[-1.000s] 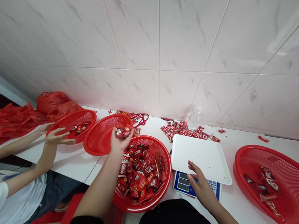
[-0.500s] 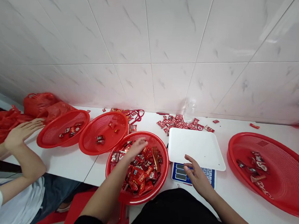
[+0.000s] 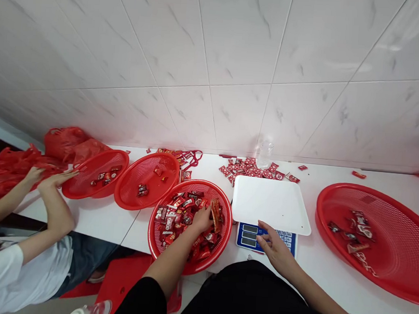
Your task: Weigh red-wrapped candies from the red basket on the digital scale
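Observation:
My left hand (image 3: pixel 202 219) is down among red-wrapped sweets (image 3: pixel 170 219) in the round red basket (image 3: pixel 152 242) at the middle. Its fingers close around a long orange-brown packet (image 3: pixel 215 215), or rest against it; their tips are partly hidden. My right hand (image 3: pixel 275 244) hovers, fingers apart and holding nothing, over the blue keypad and display of a scale (image 3: pixel 249 235). On top of the scale lies a bare white tray (image 3: pixel 271 204).
Two red baskets (image 3: pixel 125 191) (image 3: pixel 96 187) with a few sweets stand left; a larger one (image 3: pixel 322 200) is right. Small red packets (image 3: pixel 247 168) and a clear bottle (image 3: pixel 265 153) lie by the wall. A person's hands (image 3: pixel 53 179) touch red bags (image 3: pixel 65 143).
My left hand has moved down and right into the sweets. My right hand has barely moved. The other person's hands have shifted, and a clear cup has come into view at the bottom left.

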A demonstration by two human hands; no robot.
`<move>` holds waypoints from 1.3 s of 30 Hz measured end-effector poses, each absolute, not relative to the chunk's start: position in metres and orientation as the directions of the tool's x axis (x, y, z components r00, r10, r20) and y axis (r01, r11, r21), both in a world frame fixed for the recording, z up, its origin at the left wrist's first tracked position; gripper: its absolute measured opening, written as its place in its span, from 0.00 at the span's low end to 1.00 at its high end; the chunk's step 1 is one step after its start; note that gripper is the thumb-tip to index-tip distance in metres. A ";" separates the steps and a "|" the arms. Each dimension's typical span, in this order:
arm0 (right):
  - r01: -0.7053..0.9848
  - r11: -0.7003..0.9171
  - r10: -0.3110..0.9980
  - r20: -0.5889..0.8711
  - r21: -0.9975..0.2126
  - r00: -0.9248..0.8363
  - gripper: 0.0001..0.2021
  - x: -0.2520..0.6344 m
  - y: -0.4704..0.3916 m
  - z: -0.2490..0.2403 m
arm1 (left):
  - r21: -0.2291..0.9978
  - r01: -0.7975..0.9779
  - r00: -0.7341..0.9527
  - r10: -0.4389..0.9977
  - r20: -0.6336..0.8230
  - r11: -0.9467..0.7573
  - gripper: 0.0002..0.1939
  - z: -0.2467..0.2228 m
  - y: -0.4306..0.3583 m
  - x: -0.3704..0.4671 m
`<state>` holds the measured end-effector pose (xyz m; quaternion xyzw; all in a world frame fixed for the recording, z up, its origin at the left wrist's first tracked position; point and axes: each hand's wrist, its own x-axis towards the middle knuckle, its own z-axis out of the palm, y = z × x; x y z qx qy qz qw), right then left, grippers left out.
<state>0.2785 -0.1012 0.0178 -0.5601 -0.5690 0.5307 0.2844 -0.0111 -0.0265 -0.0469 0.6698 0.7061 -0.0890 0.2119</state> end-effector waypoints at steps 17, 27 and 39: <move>0.276 -0.278 0.900 -0.350 -0.920 -0.260 0.26 0.350 -0.106 0.002 | 0.198 0.882 -0.385 0.896 -0.221 0.428 0.16 0.004 -0.037 -0.013; 0.251 -0.258 0.909 -0.323 -0.933 -0.265 0.27 0.370 -0.101 -0.003 | 0.731 0.566 -0.574 0.819 0.019 0.380 0.16 0.035 -0.031 0.012; 0.232 -0.253 0.925 -0.305 -0.939 -0.225 0.27 0.387 -0.116 -0.020 | 0.903 0.063 -0.077 0.904 -0.421 0.426 0.28 0.009 -0.010 0.130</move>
